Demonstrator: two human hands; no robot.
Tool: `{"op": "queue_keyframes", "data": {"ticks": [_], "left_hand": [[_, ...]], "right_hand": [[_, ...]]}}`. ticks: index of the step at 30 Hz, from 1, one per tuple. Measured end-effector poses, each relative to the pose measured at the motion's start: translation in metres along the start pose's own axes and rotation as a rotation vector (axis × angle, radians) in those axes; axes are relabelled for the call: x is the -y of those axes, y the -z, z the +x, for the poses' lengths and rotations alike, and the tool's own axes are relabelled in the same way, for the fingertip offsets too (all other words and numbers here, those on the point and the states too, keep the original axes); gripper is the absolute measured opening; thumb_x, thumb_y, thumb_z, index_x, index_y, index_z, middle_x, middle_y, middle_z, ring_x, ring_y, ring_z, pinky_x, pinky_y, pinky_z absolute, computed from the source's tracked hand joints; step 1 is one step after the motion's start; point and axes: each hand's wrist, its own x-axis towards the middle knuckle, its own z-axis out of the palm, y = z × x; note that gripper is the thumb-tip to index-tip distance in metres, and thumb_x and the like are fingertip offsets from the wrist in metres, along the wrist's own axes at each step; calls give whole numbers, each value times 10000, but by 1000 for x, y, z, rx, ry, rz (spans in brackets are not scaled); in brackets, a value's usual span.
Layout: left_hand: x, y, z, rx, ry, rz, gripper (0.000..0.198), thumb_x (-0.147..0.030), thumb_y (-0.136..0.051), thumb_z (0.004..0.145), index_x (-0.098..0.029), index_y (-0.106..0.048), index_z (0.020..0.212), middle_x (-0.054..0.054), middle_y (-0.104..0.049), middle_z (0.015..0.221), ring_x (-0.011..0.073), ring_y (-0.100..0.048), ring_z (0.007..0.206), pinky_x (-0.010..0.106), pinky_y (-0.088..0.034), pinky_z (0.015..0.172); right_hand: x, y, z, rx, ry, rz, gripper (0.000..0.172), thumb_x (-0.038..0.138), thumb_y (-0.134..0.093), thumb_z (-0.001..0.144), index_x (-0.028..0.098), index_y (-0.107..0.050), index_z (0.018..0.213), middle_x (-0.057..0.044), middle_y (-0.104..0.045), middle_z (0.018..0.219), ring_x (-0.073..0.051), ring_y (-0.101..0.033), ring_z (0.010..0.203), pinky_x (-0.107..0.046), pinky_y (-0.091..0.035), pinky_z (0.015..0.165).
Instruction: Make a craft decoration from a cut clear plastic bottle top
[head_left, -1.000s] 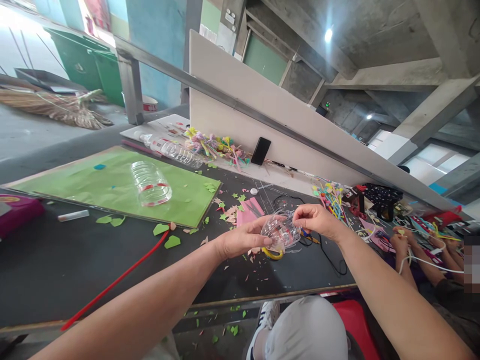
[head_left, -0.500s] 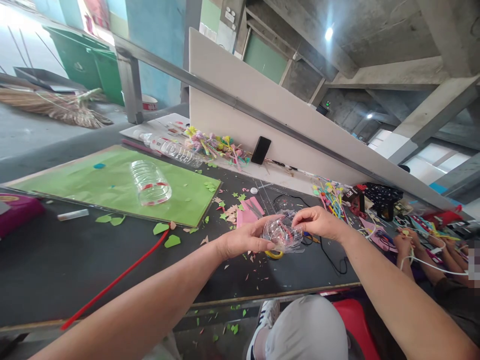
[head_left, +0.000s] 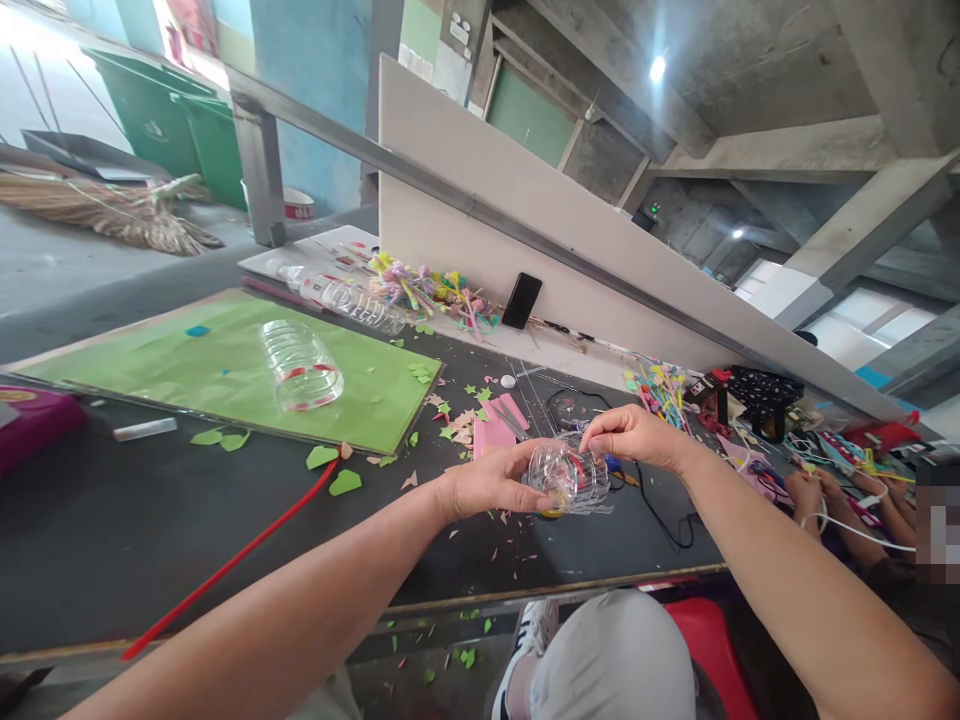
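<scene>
My left hand (head_left: 499,484) is wrapped round a clear plastic bottle piece (head_left: 562,472), thumb on the near side. Thin strips fringe its cut right end, and some red shows on it. At that fringed end my right hand (head_left: 626,438) has thumb and fingers pinched together at the strips. Behind the bottle piece are scissors (head_left: 512,418) lying on pink paper (head_left: 491,436). Part of their yellow handle peeks out below the plastic. A second cut bottle piece (head_left: 301,365) lies on its side on the green sheet (head_left: 375,405).
A red pipe cleaner (head_left: 232,560) runs toward the table's front edge. Green and pink paper scraps (head_left: 345,482) are scattered about. A phone (head_left: 522,300) leans on the divider near pipe-cleaner flowers (head_left: 431,287). A black cable (head_left: 664,515) lies on the right; beyond it, other people's hands (head_left: 806,492) work.
The bottle piece has turned slightly in my left hand, its fringed end showing more. My right hand has shifted a little left and up along the strips.
</scene>
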Motion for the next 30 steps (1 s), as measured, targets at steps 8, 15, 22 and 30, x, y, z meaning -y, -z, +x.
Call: {"op": "queue_keyframes", "data": {"ticks": [8,15,22,30], "left_hand": [[0,0,0,-9,-12,-31,700,-316,-819,696,-156,-532,1315,123,-643,1189,272,-588,1087,375,-445,940],[-1,-2,-1,-25,8,-72,700,-286,-814,709,-169,-533,1338,110,-654,1190,253,-593,1075,357,-444,943],[0,0,-1,-9,-7,-98,670,-264,-808,713,-162,-545,1321,104,-664,1182,231,-603,1041,324,-445,918],[3,2,-1,-1,-10,-87,678,-271,-801,729,-173,-532,1344,114,-650,1229,251,-598,1087,349,-440,952]], "right_hand": [[4,1,1,-7,13,-54,208,361,-762,713,169,-764,791,-20,-716,742,-164,-622,703,-278,-482,702],[3,11,-7,-57,41,-144,181,345,-712,783,174,-759,823,-26,-706,746,-165,-616,715,-278,-480,700],[22,13,-15,-97,52,-278,185,338,-685,796,178,-772,827,-50,-732,815,-201,-640,792,-306,-489,737],[27,13,-16,-89,61,-357,155,300,-679,783,196,-790,810,-50,-746,829,-206,-661,797,-305,-490,746]]}}
